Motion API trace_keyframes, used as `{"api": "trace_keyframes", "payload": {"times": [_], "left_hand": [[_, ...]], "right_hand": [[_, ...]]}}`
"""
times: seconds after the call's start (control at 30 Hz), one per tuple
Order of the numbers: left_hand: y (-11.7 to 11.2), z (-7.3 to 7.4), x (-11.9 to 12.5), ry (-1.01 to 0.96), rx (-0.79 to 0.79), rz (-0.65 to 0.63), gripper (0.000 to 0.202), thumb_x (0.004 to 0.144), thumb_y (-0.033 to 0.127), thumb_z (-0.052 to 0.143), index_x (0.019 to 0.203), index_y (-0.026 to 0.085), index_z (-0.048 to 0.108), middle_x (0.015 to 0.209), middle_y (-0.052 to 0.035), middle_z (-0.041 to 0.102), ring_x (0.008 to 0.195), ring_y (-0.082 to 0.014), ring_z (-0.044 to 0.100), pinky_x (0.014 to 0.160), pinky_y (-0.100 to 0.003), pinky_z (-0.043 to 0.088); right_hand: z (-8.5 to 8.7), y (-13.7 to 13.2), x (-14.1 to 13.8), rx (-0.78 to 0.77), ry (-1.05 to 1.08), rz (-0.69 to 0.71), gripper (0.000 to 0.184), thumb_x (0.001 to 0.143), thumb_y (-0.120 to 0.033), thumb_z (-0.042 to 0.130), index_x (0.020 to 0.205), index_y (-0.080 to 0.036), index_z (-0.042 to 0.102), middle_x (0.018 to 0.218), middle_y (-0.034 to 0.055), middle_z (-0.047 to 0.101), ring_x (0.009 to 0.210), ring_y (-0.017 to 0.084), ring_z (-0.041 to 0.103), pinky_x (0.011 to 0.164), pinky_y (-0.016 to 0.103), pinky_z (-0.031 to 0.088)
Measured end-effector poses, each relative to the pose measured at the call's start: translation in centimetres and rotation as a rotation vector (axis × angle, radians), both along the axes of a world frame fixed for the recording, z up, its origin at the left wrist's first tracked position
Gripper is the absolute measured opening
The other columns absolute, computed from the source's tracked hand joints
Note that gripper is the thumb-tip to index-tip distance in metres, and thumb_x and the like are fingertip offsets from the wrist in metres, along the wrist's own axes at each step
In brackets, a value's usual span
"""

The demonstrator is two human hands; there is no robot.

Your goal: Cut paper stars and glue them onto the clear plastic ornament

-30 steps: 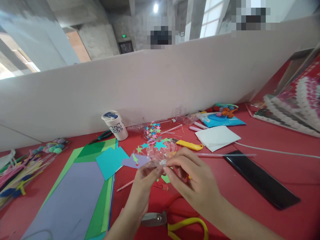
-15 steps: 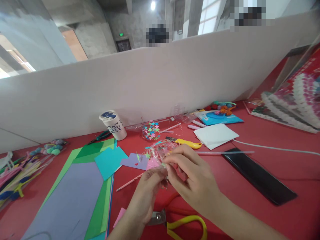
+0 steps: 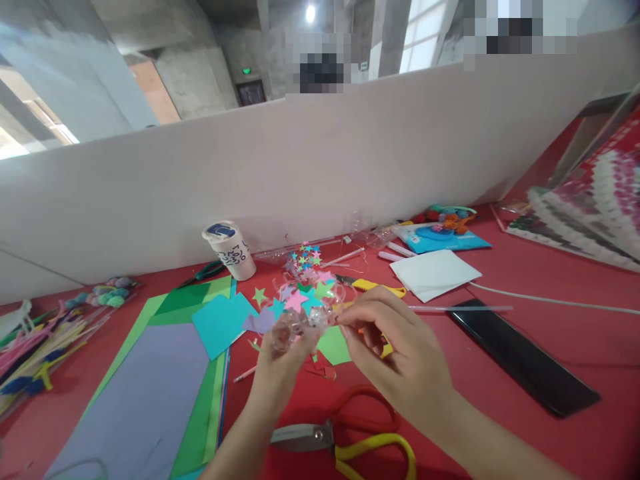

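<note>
My left hand (image 3: 286, 363) is closed around a crinkled clear plastic piece with paper stars (image 3: 296, 302) in pink, blue and green on its far side. At its right edge my right hand (image 3: 400, 353) pinches thumb and forefinger together; what lies between the fingertips is too small to make out. Scissors (image 3: 324, 436) with one red and one yellow handle lie below both hands, blades to the left. A light green paper piece (image 3: 334, 345) rests on the table between the hands. Behind them sits a small ball covered in stars (image 3: 305, 257).
A white cup (image 3: 231, 252) stands by the white partition (image 3: 310, 160). Coloured paper sheets (image 3: 135, 387) lie left, with a turquoise piece (image 3: 223, 323). A yellow utility knife (image 3: 377, 287), white pad (image 3: 435, 273) and black phone (image 3: 523, 360) are right. Pipe cleaners (image 3: 35, 353) lie far left.
My left hand has turned and lifted slightly left, bringing the plastic piece and its stars into plain view. My right hand has shifted a little right, still pinching. More of the scissors and green paper shows.
</note>
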State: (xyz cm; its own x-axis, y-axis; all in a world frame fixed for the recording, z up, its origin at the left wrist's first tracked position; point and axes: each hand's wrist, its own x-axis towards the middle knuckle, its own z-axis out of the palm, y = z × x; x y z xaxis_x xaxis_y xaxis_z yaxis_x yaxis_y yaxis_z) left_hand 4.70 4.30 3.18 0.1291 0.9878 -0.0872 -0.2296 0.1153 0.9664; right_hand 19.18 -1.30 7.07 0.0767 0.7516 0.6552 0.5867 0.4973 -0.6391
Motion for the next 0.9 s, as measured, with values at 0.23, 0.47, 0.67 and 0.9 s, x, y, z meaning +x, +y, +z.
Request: {"api": "trace_keyframes", "payload": {"times": [0.23, 0.47, 0.67, 0.9], "left_hand": [[0.7, 0.0, -0.7, -0.026, 0.000, 0.003, 0.022, 0.055, 0.027, 0.080, 0.068, 0.019, 0.065, 0.075, -0.0006, 0.070, 0.078, -0.0181, 0.064, 0.076, -0.029, 0.047], [0.2, 1.0, -0.5, -0.138, -0.101, -0.200, 0.012, 0.071, 0.027, 0.070, 0.071, 0.015, 0.071, 0.069, -0.0031, 0.069, 0.064, -0.0135, 0.057, 0.066, -0.025, 0.043], [-0.3, 0.6, 0.0, -0.172, -0.162, -0.271, 0.010, 0.072, 0.026, 0.069, 0.075, 0.018, 0.074, 0.071, -0.0021, 0.070, 0.065, -0.0110, 0.056, 0.064, -0.021, 0.043], [-0.4, 0.3, 0.2, -0.049, -0.098, -0.143, 0.014, 0.065, 0.029, 0.076, 0.071, 0.018, 0.072, 0.070, -0.0009, 0.069, 0.071, -0.0124, 0.060, 0.071, -0.021, 0.046]], "right_hand": [[0.0, 0.1, -0.1, -0.050, 0.025, 0.081, 0.018, 0.083, -0.007, 0.052, 0.090, -0.018, 0.064, 0.077, 0.0008, 0.055, 0.058, 0.011, 0.051, 0.051, 0.023, 0.043], [-0.2, 0.5, -0.1, -0.182, 0.069, 0.076, 0.019, 0.084, -0.010, 0.050, 0.091, -0.020, 0.064, 0.075, 0.0000, 0.058, 0.062, 0.014, 0.055, 0.053, 0.024, 0.043], [-0.6, 0.8, 0.1, -0.200, 0.072, 0.023, 0.015, 0.085, -0.014, 0.054, 0.094, -0.020, 0.065, 0.074, -0.0008, 0.058, 0.064, 0.013, 0.055, 0.057, 0.024, 0.043], [-0.7, 0.8, 0.2, -0.199, 0.152, 0.008, 0.010, 0.084, -0.017, 0.056, 0.089, -0.021, 0.064, 0.071, -0.0019, 0.057, 0.060, 0.013, 0.052, 0.053, 0.022, 0.041]]}}
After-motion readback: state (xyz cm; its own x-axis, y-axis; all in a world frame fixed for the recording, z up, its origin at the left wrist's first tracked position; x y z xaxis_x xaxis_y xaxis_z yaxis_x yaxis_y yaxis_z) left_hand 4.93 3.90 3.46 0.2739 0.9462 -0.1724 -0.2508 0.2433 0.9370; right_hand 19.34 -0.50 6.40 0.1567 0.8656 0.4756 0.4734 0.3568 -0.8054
